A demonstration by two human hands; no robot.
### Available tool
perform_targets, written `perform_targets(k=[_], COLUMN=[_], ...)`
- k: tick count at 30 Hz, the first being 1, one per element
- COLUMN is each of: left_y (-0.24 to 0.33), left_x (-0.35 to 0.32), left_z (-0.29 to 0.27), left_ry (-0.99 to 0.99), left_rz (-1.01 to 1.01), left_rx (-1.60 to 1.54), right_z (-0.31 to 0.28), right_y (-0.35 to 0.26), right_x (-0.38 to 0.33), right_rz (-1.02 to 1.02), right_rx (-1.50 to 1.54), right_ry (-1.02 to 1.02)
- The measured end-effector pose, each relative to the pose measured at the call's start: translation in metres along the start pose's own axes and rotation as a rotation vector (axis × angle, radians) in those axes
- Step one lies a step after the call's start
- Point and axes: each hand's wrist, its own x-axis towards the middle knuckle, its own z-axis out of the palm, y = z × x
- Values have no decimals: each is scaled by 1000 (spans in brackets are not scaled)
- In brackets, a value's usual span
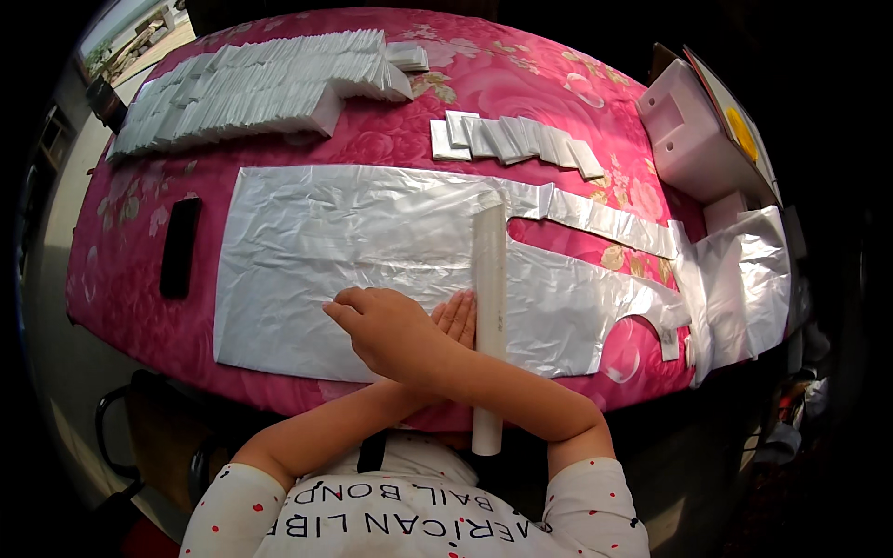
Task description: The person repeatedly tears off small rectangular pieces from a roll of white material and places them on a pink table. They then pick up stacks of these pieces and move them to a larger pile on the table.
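Observation:
A white plastic carrier bag (344, 223) lies flat across the table, its cut-out handles toward the right. Across it rests a pale plastic tube (489, 279), one end sticking out past the near table edge. My forearms cross, the right over the left. My left hand (456, 316) lies flat on the bag with its fingers stretched out against the tube's left side. Farther left, my right hand (381, 325) is over the bag with its fingers curled in. Whatever they hold, if anything, is hidden.
Long rows of folded white bags (251, 93) stand at the far left. A smaller fanned row of folded bags (516, 139) lies at far centre. A black phone (180, 247) is at left, a white foam box (684, 130) at right. More plastic bags (744, 288) bunch at the right edge.

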Motion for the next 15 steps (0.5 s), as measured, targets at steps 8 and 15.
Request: perform_targets(k=[8,15], left_y=[-43,-90], left_x=[49,123], left_z=[-69,-30], left_ry=[151,-80], left_rz=[-49,-637], left_rx=[-439,-1243], right_z=[-85,-76], right_y=[23,51], right_x=[-119,-153], right_rz=[226,259], right_rx=[-183,-180], right_ry=[277,115])
